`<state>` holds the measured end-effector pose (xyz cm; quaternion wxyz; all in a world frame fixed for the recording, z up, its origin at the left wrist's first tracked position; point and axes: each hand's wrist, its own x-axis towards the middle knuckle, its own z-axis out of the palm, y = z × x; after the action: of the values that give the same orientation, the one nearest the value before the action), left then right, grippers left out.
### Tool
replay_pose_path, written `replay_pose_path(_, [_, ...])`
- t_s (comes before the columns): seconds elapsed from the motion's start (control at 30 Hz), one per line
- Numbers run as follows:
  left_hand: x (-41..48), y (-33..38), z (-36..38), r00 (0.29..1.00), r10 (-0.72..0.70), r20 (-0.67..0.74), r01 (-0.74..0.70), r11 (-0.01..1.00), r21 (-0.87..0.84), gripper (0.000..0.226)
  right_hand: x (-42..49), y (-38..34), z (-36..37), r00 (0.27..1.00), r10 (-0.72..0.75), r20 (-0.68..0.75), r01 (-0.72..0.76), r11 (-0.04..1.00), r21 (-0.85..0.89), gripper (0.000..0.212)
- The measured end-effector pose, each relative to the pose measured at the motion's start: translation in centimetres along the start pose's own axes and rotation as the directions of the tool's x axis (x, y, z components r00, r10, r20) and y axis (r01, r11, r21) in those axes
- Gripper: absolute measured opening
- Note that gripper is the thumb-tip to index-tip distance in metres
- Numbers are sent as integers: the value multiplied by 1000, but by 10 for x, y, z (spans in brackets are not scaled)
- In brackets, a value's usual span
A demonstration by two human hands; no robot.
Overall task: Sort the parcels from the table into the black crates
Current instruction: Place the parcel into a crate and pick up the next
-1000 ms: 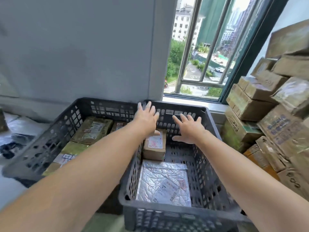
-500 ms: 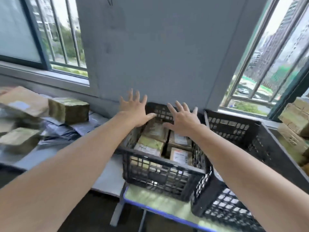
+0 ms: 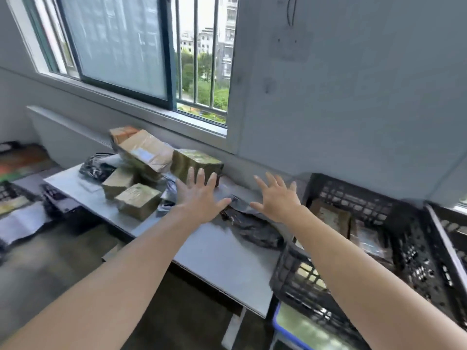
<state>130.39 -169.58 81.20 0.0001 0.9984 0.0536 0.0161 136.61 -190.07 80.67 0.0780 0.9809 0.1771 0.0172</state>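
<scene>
Brown tape-wrapped cardboard parcels [image 3: 137, 202]: heaped on the left half of the flat grey worktop [image 3: 214, 258], none in either hand.
- Long pale box [image 3: 147, 150]: tilted, on top of the heap.
- Greenish block-shaped box [image 3: 195, 161]: just right of the long one, at the far edge.
- Two small cube boxes: near side of the heap.
- Orange-printed box [image 3: 123, 133]: farthest back.
- Dark crumpled bags [image 3: 94, 169]: left of the heap.

Crumpled black plastic mailer bag [image 3: 255, 231]: lying on the worktop right of the heap, just beside the crate.

Black lattice plastic crate [image 3: 295, 271]: at the right end of the worktop, set on a blue-rimmed surface [image 3: 278, 322]. Brown packets [image 3: 331, 215] already inside. Second black crate [image 3: 447, 223]: far right, side by side with the first.

Left hand [image 3: 199, 198]: palm down, fingers straight and spread, grip on nothing. Raised over the worktop, fingertips in front of the greenish box; contact not discernible.

Right hand [image 3: 278, 200]: likewise spread and flat, grip on nothing. Over the far side of the worktop, between the mailer bag and the crate.

Backdrop: plain grey wall [image 3: 353, 97] on the right; barred sliding window [image 3: 113, 46] far left, with trees and buildings beyond.
</scene>
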Motion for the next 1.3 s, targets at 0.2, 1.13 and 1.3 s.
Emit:
replay_pose_path(0.2, [70,-37,32,997,30,64,-32,999,20,86,80,-29,46,995,43,91,-50,996,70,79])
replay_pose_path(1.13, [364,-2,244,754,463,466,-219,846,-486,80,234,20,234,518,637,572,-855,398,331,82])
replay_pose_path(1.3, [370,4,258,724,529,443,-174,761,-625,73,240,20,247,520,620,588,-843,261,470,82])
